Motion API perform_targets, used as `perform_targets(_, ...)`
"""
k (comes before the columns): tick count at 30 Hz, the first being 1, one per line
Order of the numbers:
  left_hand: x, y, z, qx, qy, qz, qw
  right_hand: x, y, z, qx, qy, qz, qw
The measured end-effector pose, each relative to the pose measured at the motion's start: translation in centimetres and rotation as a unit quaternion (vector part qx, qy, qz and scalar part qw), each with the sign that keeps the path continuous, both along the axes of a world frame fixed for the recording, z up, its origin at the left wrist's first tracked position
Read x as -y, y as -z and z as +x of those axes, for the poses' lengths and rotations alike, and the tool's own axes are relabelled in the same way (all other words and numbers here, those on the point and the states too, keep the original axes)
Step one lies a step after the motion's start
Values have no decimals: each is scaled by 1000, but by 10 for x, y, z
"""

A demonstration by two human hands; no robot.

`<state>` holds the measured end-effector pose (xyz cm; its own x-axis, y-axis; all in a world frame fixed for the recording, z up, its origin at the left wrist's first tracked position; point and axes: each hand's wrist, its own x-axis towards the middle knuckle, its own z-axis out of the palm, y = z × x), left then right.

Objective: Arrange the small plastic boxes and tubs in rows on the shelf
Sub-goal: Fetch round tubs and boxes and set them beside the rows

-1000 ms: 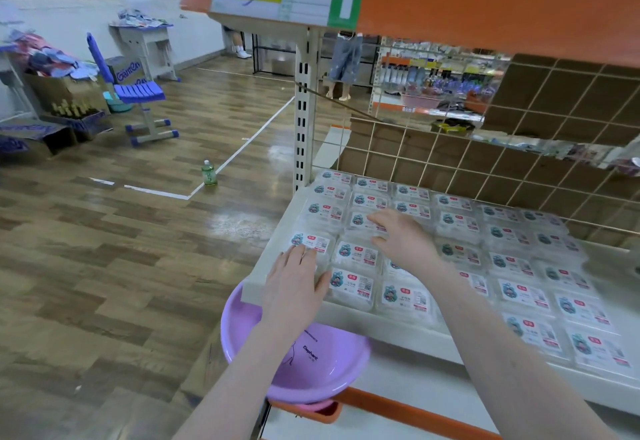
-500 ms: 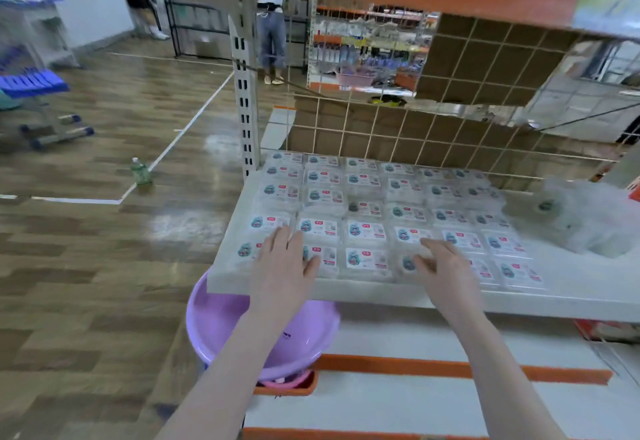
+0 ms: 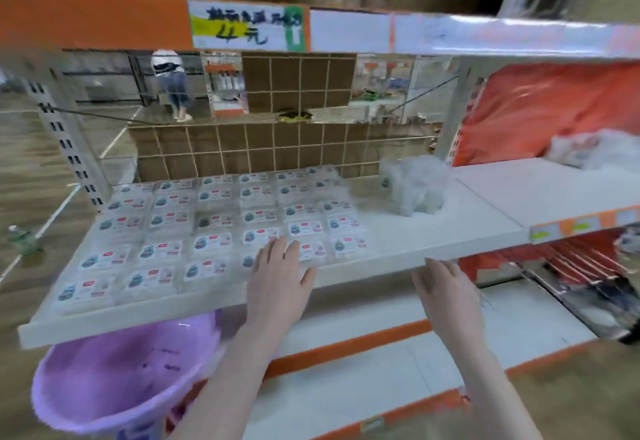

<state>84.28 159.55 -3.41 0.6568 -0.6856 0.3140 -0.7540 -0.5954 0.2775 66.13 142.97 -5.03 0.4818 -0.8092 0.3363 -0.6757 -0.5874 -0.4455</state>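
Several small clear plastic boxes (image 3: pixel 211 218) with printed labels lie in neat rows on the left half of the white shelf (image 3: pixel 415 232). My left hand (image 3: pixel 278 275) lies flat over the front edge of the shelf, its straight fingers touching the front-row boxes. My right hand (image 3: pixel 446 292) hovers in front of and just below the shelf's front edge, fingers relaxed, holding nothing. A heap of clear boxes in a plastic bag (image 3: pixel 414 185) sits at the back right of the shelf. The whole view is motion-blurred.
A purple plastic basin (image 3: pixel 121 370) sits below the shelf at the left. A wire grid backs the shelf. An orange-edged upper shelf (image 3: pixel 104 20) with a price tag hangs overhead. Red packaged goods (image 3: pixel 540 110) fill the neighbouring bay. A person stands far behind.
The view swung to the right. My right hand came off the boxes and now hangs in front of the shelf edge. My left hand shifted right along the front row.
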Motion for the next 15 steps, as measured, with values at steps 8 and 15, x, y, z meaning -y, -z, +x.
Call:
perform_targets(8,134,-1,-129,-40,111,9,993,89,-7,-147,-41,84,-21,995)
perform_targets(15,230,-3,-208,-38,177,19,983,144,-3,-222,-50,112,-45,991)
